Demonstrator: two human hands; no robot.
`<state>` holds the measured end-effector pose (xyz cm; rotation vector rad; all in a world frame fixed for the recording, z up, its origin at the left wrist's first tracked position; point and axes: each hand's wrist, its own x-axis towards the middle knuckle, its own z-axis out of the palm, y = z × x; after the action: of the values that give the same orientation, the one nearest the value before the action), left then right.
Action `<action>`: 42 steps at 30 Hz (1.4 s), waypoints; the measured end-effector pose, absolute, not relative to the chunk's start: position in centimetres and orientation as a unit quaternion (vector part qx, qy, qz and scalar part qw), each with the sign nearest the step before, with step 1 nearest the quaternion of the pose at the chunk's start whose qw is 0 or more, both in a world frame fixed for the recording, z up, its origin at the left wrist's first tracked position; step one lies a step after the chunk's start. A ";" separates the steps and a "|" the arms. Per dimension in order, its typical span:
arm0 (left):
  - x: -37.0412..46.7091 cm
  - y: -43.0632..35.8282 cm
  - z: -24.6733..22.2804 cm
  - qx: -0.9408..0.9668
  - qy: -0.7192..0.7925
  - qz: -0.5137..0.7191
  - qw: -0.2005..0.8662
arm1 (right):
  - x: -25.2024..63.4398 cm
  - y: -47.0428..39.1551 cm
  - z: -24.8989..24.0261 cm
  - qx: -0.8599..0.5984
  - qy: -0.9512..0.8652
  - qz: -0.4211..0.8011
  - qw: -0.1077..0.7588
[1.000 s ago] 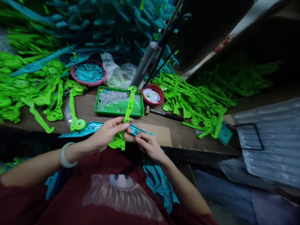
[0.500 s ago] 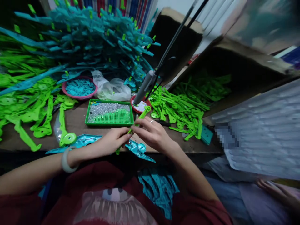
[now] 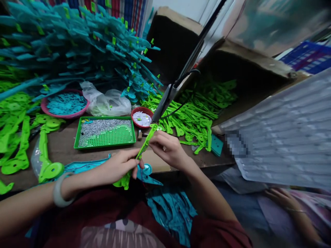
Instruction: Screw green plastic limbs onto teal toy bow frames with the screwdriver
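A long lime-green plastic part (image 3: 147, 140), slanting up and to the right, is gripped in my left hand (image 3: 125, 164), its wide lower end hanging below the palm. My right hand (image 3: 169, 147) is closed in a pinch at the part's upper right side; whatever its fingertips hold is hidden. Beneath my hands a teal plastic part (image 3: 148, 169) with a round disc and a thin dark wire lies at the table edge, largely covered by my left forearm. Just beyond is a green tray (image 3: 106, 146) of small silvery pieces, beside a red bowl (image 3: 133, 121) of white pieces.
A grey cylindrical tool (image 3: 163, 103) hangs behind my right hand. Teal parts (image 3: 90, 44) are heaped at the back left, green parts (image 3: 181, 117) at the right. A pink bowl (image 3: 64, 116) holds teal pieces. At the right, another person's hand (image 3: 281, 198) shows.
The view has shifted, so the table's contents sit further left. The green part has come up into clearer sight, and my right hand has moved from its lower end to its upper side.
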<state>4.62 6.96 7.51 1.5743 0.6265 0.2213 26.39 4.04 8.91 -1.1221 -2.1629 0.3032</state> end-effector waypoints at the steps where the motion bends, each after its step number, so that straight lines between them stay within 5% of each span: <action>1: 4.8 6.9 7.5 0.704 0.284 0.092 0.645 | 26.2 4.1 8.8 -0.436 -0.822 0.124 0.345; 7: 5.9 7.4 7.3 0.746 0.317 0.101 0.577 | 24.8 3.4 7.9 -0.508 -0.768 0.114 0.374; 12: 6.7 8.3 6.2 0.749 0.328 0.091 0.568 | 23.8 3.2 6.7 -0.573 -0.573 0.342 0.477; 17: 6.9 8.4 4.8 0.815 0.350 0.120 0.445 | 24.3 3.0 5.9 -0.555 -0.489 0.452 0.498; 21: 6.7 7.9 4.2 0.843 0.387 0.098 0.361 | 24.6 2.6 5.4 -0.554 -0.512 0.421 0.504; 26: 6.7 6.7 4.3 0.866 0.383 0.076 0.311 | 24.3 2.4 4.6 -0.578 -0.638 0.198 0.469; 31: 7.1 7.0 3.7 0.845 0.380 0.098 0.363 | 24.2 2.7 3.8 -0.531 -0.719 0.055 0.445; 36: 7.1 7.4 2.7 0.827 0.381 0.137 0.389 | 24.3 2.9 3.4 -0.536 -0.658 0.231 0.476; 42: 7.1 6.4 2.8 0.858 0.436 0.104 0.250 | 24.0 2.1 2.7 -0.536 -0.574 0.336 0.520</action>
<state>7.15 6.40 2.81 2.3370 1.1879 0.2833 24.02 2.13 2.69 -1.2852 -1.3774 0.8047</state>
